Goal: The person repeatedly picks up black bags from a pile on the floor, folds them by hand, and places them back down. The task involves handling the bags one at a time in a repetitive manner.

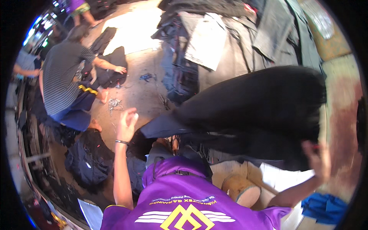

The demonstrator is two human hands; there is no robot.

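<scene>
A long black garment (253, 111) stretches across in front of me, billowing and blurred at its right end. It narrows to the left, near my legs. My left hand (127, 125) is raised just beyond that narrow end, apart from the cloth, with nothing in it and its fingers apart. At the garment's near right corner is my right hand (319, 160), smeared by motion. Whether its fingers grip the cloth cannot be made out.
Piled dark and grey garments (237, 34) lie beyond, with a pale cloth piece (207, 40) on top. A crouching person (67, 76) handles dark cloth at the left. A round wooden stool (241, 189) and blue cloth (324, 207) are near my right arm. A dark bundle (90, 159) lies left.
</scene>
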